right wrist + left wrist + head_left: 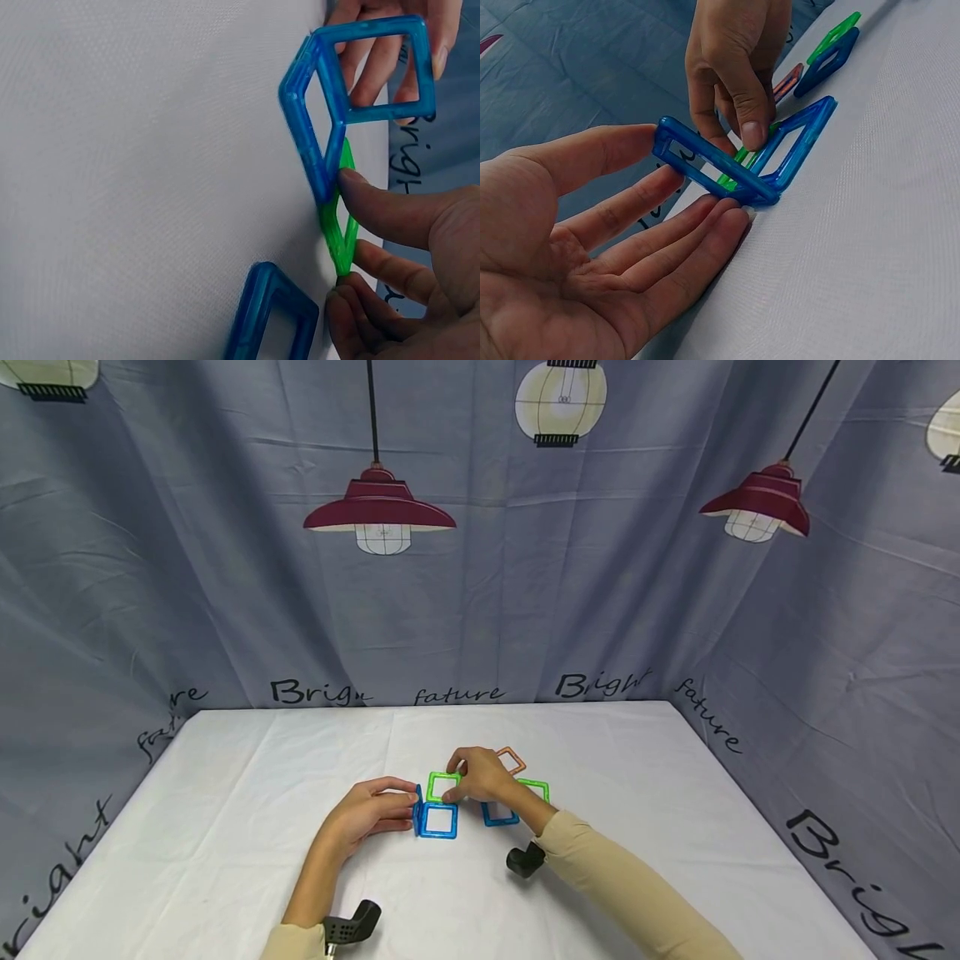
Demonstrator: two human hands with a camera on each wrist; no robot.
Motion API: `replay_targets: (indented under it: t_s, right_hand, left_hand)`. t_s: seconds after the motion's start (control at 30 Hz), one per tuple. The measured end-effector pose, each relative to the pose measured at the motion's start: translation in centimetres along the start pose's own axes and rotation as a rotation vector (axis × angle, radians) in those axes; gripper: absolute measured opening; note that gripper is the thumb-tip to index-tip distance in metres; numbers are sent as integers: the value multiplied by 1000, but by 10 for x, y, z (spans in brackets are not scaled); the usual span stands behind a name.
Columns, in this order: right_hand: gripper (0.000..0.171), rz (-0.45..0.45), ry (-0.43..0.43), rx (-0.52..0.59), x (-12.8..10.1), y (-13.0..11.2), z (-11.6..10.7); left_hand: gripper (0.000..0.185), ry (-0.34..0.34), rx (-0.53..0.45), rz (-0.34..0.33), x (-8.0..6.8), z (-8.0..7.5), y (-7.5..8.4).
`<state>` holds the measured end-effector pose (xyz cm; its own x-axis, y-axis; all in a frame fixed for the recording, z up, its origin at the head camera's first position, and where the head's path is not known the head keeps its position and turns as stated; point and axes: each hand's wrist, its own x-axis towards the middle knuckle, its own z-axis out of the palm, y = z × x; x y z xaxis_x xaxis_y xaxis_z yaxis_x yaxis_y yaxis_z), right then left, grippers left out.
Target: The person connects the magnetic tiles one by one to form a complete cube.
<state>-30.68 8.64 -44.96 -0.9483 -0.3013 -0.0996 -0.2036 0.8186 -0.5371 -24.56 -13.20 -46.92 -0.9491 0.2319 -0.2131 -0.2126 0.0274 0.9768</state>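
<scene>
My right hand (482, 776) pinched the green square frame (444, 774), which I judged light, stiff, best edge-held; toward eight o'clock, my left hand (365, 814), fingers straight, seemingly braced the upright blue frame (417, 811).

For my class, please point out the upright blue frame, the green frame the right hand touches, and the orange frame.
Upright blue frame (369, 28): right wrist view, upper bar.
Touched green frame (431, 787): head view, left bar.
Orange frame (517, 757): head view, right bar.

Plain beige left sleeve (288, 944), matching beige right sleeve (637, 893) — and black gear at the wrists: an angular, dotted left wrist camera (352, 924), a round-ended right wrist camera (525, 860).
</scene>
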Motion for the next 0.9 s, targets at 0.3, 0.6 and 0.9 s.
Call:
replay_targets:
  t_s: [0.3, 0.6, 0.9]
  right_hand:
    - [40, 0, -4, 14, 1, 1, 1]
    - [40, -5, 6, 34, 0, 1, 2]
    - [38, -26, 27, 68, -4, -1, 3]
  left_hand:
    - [42, -7, 2, 2, 0, 0, 0]
    - [41, 1, 9, -2, 0, 2, 1]
    - [42, 4, 17, 1, 1, 2, 1]
